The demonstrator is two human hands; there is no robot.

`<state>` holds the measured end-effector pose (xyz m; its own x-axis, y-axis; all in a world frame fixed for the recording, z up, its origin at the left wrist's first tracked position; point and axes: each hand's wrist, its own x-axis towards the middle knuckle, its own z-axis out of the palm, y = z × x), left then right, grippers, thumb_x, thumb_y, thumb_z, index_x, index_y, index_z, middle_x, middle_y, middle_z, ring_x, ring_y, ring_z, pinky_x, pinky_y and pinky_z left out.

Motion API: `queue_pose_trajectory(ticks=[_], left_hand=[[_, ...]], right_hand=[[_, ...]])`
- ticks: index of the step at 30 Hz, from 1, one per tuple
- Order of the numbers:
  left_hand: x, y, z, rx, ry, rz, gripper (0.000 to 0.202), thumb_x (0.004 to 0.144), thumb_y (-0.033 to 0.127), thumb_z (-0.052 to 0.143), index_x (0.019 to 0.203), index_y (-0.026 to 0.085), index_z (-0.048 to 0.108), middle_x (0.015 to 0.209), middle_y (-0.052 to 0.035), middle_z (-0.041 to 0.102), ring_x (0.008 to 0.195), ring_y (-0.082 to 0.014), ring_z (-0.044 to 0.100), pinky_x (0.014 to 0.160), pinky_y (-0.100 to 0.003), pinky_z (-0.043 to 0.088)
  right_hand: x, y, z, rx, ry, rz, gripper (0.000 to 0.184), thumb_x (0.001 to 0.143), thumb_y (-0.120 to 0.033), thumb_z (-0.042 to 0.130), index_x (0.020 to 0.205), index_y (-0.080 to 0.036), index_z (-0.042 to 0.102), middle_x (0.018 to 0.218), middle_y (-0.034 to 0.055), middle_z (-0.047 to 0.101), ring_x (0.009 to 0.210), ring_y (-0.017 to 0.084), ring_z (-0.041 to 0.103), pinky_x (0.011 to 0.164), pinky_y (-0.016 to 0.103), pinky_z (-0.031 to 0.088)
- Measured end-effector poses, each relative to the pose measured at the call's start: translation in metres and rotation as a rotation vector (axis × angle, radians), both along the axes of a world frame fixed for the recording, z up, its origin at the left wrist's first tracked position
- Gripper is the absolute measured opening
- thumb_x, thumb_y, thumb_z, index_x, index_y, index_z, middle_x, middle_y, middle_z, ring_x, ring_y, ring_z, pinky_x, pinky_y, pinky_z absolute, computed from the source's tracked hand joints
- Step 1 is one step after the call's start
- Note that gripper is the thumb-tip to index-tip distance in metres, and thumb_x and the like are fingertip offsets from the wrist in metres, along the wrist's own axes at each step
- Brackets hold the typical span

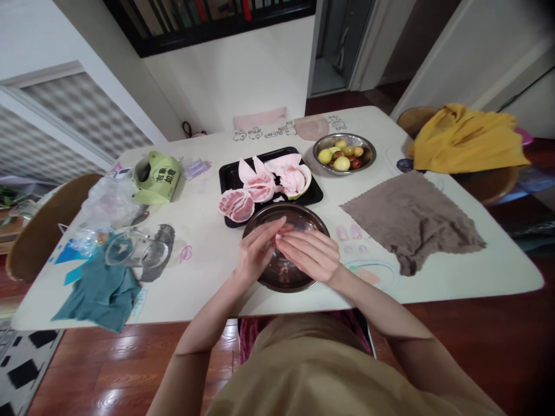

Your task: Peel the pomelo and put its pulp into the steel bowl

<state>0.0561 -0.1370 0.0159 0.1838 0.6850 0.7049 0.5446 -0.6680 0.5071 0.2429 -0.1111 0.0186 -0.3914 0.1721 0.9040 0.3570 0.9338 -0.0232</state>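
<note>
My left hand (pixel 256 249) and my right hand (pixel 313 253) meet at the fingertips above a steel bowl (pixel 289 285) near the table's front edge. Their fingers are pressed together around a small pale pink bit, too hidden to name. A few small pieces seem to lie in the bowl. Just behind it, a black tray (pixel 228 173) carries two peeled chunks of pink pomelo, one on the left (pixel 236 205) and one in the middle (pixel 260 188). Pieces of thick pink-white pomelo peel (pixel 295 178) lie at the tray's right and back.
Behind and right stands a steel bowl of fruit (pixel 367 163). A brown cloth (pixel 411 219) lies on the right. On the left are a green bag (pixel 158 178), clear plastic bags (pixel 110 199), a glass pitcher on its side (pixel 130 248) and a teal cloth (pixel 102 292).
</note>
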Motion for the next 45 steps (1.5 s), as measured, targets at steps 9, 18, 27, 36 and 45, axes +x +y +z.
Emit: queue_pose_trajectory(ticks=[9, 18, 27, 36, 45], left_hand=[[-0.004, -0.003, -0.005, -0.008, -0.089, 0.007, 0.037, 0.097, 0.014, 0.065, 0.132, 0.025, 0.07, 0.117, -0.0066, 0.08, 0.099, -0.0164, 0.078, 0.089, -0.027, 0.066], [-0.003, -0.002, -0.007, -0.021, -0.127, -0.06, 0.04, 0.097, 0.012, 0.065, 0.134, 0.027, 0.07, 0.125, -0.0046, 0.077, 0.108, -0.0189, 0.078, 0.096, -0.03, 0.066], [-0.003, -0.002, -0.001, -0.082, -0.192, -0.029, 0.031, 0.096, 0.014, 0.068, 0.123, 0.027, 0.075, 0.114, -0.0039, 0.081, 0.1, -0.0179, 0.08, 0.092, -0.027, 0.066], [0.004, -0.001, 0.003, -0.324, -0.25, -0.154, 0.042, 0.087, 0.029, 0.081, 0.128, 0.02, 0.072, 0.118, -0.0093, 0.079, 0.09, -0.0168, 0.08, 0.074, -0.021, 0.067], [0.002, -0.007, 0.0, -0.096, -0.172, 0.018, 0.032, 0.092, 0.014, 0.073, 0.123, 0.023, 0.075, 0.116, -0.0054, 0.08, 0.101, -0.0177, 0.08, 0.088, -0.024, 0.067]], right_hand=[[0.003, -0.006, 0.002, 0.002, -0.017, -0.039, 0.034, 0.093, -0.011, 0.071, 0.126, -0.019, 0.072, 0.11, 0.0074, 0.081, 0.106, 0.021, 0.077, 0.085, 0.03, 0.065], [0.003, -0.005, -0.001, -0.103, 0.059, -0.052, 0.043, 0.092, -0.012, 0.072, 0.134, -0.024, 0.068, 0.106, 0.0053, 0.082, 0.098, 0.021, 0.079, 0.08, 0.029, 0.065], [0.009, -0.003, 0.003, -0.081, 0.115, -0.141, 0.035, 0.094, -0.011, 0.07, 0.127, -0.023, 0.072, 0.1, 0.0039, 0.082, 0.091, 0.021, 0.079, 0.08, 0.031, 0.068], [0.007, 0.001, 0.0, -0.084, 0.077, -0.119, 0.022, 0.096, -0.013, 0.069, 0.114, -0.022, 0.077, 0.099, 0.0036, 0.082, 0.087, 0.018, 0.078, 0.079, 0.028, 0.066], [0.003, 0.002, -0.003, 0.051, 0.001, -0.128, 0.037, 0.089, -0.021, 0.08, 0.126, -0.019, 0.073, 0.103, 0.005, 0.081, 0.099, 0.021, 0.077, 0.085, 0.03, 0.065]])
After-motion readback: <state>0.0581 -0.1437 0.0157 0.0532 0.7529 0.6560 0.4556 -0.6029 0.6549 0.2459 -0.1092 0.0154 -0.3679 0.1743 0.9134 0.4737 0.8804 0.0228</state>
